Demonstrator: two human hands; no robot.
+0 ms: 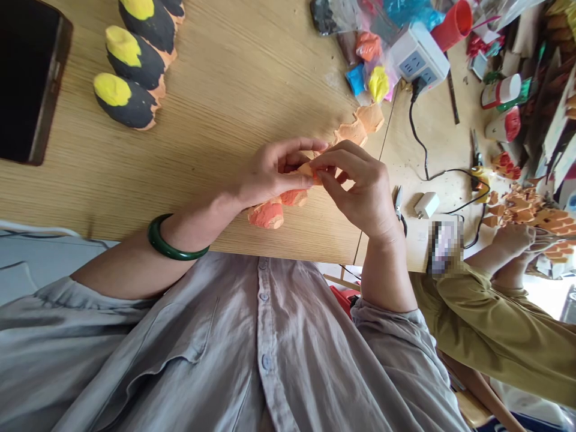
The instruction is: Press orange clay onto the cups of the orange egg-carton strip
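Note:
My left hand (283,168) curls around a jagged orange-tan eggshell-like piece, its thumb pressed near a small bit of bright orange clay. My right hand (357,183) meets it from the right, thumb and forefinger pinched at that orange clay (316,175). Below my left fingers sit shell pieces coated in orange-red clay (266,214), partly hidden by the hand. Just beyond my fingers, bare jagged shells (353,132) continue the row. At upper left, several shells wear black clay with yellow tops (128,101).
A dark phone-like device (29,78) lies at far left. Bagged coloured clay (378,83) and a white power strip (418,57) with a black cord stand at the back right. Scissors (398,207) and a white adapter (426,205) lie right. A co-worker's hands (515,240) are at far right.

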